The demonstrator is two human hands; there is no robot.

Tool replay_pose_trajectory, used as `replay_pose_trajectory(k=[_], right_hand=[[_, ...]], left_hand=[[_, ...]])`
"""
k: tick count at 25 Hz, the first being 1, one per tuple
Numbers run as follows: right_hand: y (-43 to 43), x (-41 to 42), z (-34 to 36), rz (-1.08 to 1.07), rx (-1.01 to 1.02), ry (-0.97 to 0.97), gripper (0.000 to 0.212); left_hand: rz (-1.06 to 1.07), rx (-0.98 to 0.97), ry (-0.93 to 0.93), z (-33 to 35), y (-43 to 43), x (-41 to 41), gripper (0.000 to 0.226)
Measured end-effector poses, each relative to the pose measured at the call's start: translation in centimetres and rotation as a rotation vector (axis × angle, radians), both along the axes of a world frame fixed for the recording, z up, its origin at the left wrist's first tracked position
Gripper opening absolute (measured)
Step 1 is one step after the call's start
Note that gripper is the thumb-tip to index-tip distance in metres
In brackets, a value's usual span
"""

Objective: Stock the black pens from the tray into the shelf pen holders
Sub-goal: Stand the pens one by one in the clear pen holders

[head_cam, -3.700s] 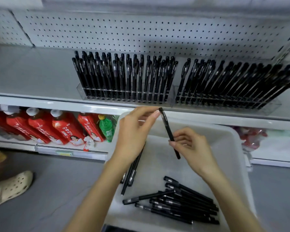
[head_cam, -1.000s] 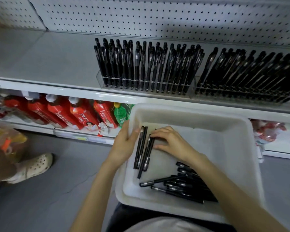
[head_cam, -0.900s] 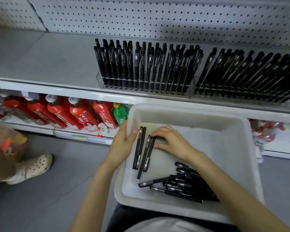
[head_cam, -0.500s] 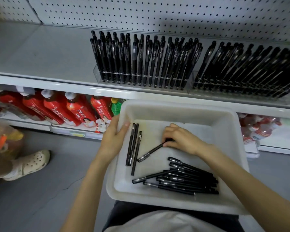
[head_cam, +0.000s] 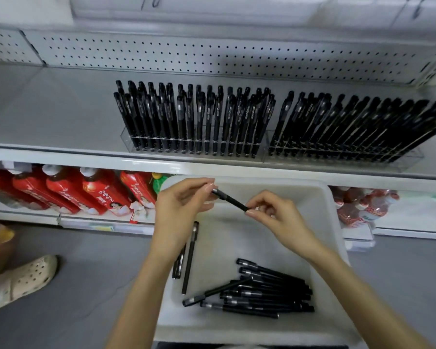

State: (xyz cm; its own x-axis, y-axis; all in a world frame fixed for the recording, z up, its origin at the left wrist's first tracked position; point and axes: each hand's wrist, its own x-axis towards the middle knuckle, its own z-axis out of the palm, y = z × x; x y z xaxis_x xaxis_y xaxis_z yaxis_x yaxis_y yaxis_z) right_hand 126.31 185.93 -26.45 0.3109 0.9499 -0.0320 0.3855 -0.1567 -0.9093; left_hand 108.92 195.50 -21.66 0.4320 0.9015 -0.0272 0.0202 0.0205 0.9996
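Observation:
One black pen (head_cam: 230, 199) is held above the white tray (head_cam: 330, 222), between both hands. My left hand (head_cam: 180, 207) pinches its upper end and my right hand (head_cam: 275, 217) pinches its lower end. A pile of black pens (head_cam: 259, 293) lies at the tray's near right. Two or three more pens (head_cam: 189, 258) lie lengthwise along the tray's left side, partly under my left wrist. On the shelf above stand two clear pen holders, the left holder (head_cam: 194, 122) and the right holder (head_cam: 358, 129), both packed with upright black pens.
The grey shelf (head_cam: 53, 114) runs left of the holders, backed by white pegboard (head_cam: 212, 54). Red bottles (head_cam: 68, 190) and a green bottle (head_cam: 159, 182) fill the lower shelf. Someone's foot in a cream clog (head_cam: 23, 280) stands on the grey floor at left.
Both hands left the tray floor. My right hand lifted one pen out and my left hand came off the tray rim to take its other end. The view tilted upward.

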Motion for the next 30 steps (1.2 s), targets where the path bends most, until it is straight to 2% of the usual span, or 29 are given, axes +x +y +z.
replay_pose_trajectory(k=[4, 8, 12, 16, 18, 21, 23, 27, 30], right_hand=[[-0.1, -0.4, 0.3, 0.007, -0.011, 0.039, 0.021], [0.6, -0.3, 1.8, -0.01, 0.076, 0.112, 0.022], [1.4, 0.6, 3.1, -0.059, 0.208, 0.191, 0.018], [1.4, 2.4, 4.6, -0.068, 0.21, 0.164, 0.018], [1.4, 4.3, 6.2, -0.128, 0.255, 0.105, 0.029], [2.1, 7.1, 8.2, -0.248, 0.413, 0.011, 0.048], [3.0, 7.8, 8.8, -0.338, 0.523, -0.063, 0.045], [4.7, 8.0, 8.6, -0.481, 0.67, -0.112, 0.04], [5.3, 8.3, 7.9, -0.499, 0.656, -0.15, 0.038]], left_hand=[[0.058, -0.026, -0.044, 0.0, 0.0, 1.0, 0.017], [0.03, 0.056, 0.014, 0.1, -0.6, 3.3, 0.011], [-0.027, 0.118, 0.022, 0.5, -0.9, 5.5, 0.017], [-0.031, 0.17, 0.041, 0.9, -0.8, 6.8, 0.01], [0.012, 0.272, 0.148, 0.3, -0.2, 6.5, 0.028], [0.025, 0.623, 0.503, -1.3, 1.4, 5.8, 0.047], [-0.055, 0.748, 0.673, -2.3, 2.3, 6.0, 0.059], [-0.149, 0.827, 0.813, -3.4, 3.0, 6.9, 0.068], [-0.147, 0.863, 0.827, -3.6, 3.2, 7.1, 0.067]])
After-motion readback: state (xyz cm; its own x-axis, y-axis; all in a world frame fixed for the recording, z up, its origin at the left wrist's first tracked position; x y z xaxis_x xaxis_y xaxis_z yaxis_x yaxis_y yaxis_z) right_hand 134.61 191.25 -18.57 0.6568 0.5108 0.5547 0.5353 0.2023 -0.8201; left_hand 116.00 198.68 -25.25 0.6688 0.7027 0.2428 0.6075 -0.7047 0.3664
